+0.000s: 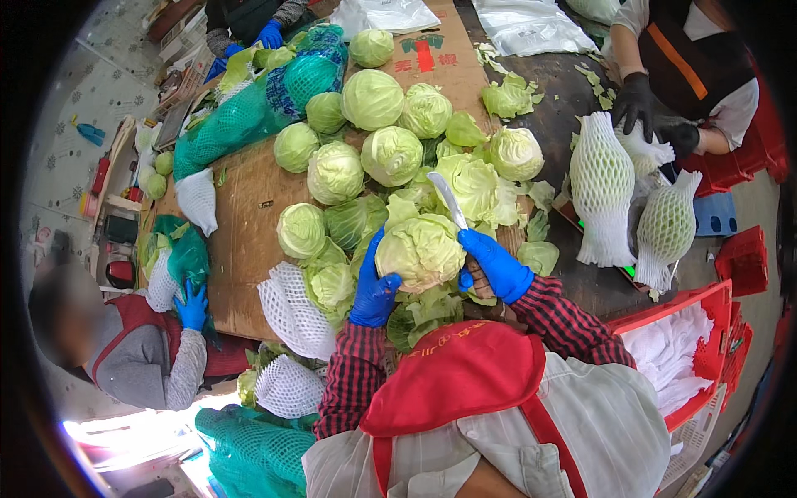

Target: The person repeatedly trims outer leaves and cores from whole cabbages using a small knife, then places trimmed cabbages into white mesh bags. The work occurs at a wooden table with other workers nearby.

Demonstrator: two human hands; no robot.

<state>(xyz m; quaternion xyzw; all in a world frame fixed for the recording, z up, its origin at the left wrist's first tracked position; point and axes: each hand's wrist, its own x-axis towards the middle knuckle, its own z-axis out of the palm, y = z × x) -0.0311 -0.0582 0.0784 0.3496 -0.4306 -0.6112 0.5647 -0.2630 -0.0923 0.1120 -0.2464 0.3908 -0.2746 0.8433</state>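
My left hand (376, 284), in a blue glove, holds a pale green cabbage head (421, 251) from its left side. In my right hand (498, 264), also gloved in blue, is a knife with a curved metal blade (447, 198) that points up and away, beside the cabbage's upper right edge. The right glove is torn or pulled back, so bare fingers show under it near the cabbage. Loose outer cabbage leaves (473, 187) lie just beyond the held head and also below it. Several whole cabbages (391, 155) are heaped on the table past my hands.
White foam net sleeves (295, 310) lie at left, near a green mesh sack (230, 134). Net-wrapped cabbages (602, 187) stand at right, above a red crate (722, 355) of white netting. Co-workers are at the left, top left and top right; plastic bags (529, 25) lie at the far edge.
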